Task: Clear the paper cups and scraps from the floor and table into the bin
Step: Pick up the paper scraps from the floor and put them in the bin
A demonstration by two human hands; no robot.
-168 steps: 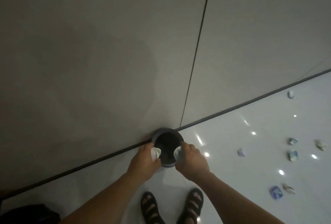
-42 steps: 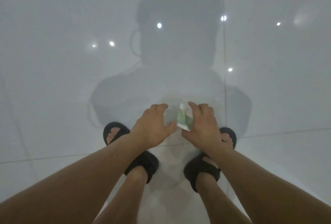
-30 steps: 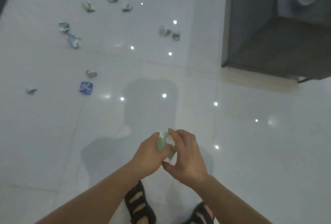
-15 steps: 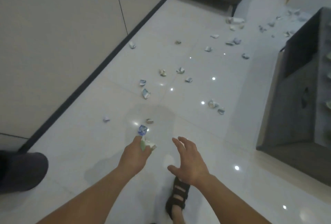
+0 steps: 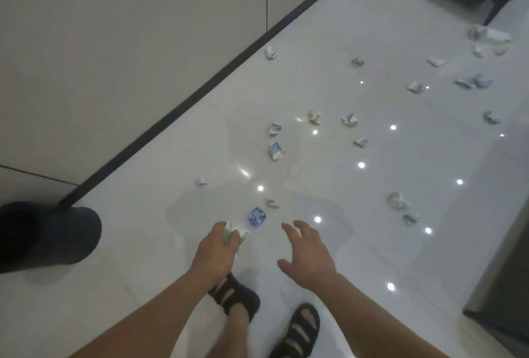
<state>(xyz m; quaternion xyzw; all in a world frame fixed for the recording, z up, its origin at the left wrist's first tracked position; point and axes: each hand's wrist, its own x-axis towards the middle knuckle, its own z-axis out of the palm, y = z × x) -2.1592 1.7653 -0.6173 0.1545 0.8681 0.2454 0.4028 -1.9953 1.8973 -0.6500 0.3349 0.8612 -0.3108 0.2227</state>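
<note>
Compared with half a second ago, more of the bin (image 5: 48, 234) shows at the left edge and both sandals (image 5: 297, 329) are now in view; the hands keep the same posture.

1. Floor (image 5: 372, 243): glossy pale tile that mirrors the ceiling lights. It meets a matt grey wall (image 5: 114, 43) along a dark skirting.
2. Bin: dark, round and smooth-sided, standing by the skirting. Its contents are not visible.
3. Cabinet (image 5: 503, 271): dark, at the right edge. No worktop surface is in view.
4. Left hand (image 5: 216, 249): fingers curled round a crumpled white-and-green paper scrap (image 5: 237, 233).
5. Right hand (image 5: 309, 251): fingers spread and relaxed, holding nothing.
6. Scraps (image 5: 276, 151): about twenty creased bits of thin paper lie across the floor, among them a crushed cup (image 5: 396, 200) and a flat blue scrap (image 5: 256, 217) just beyond the left hand.

Progress: judged early. One scrap is in hand and most of the litter remains.
</note>
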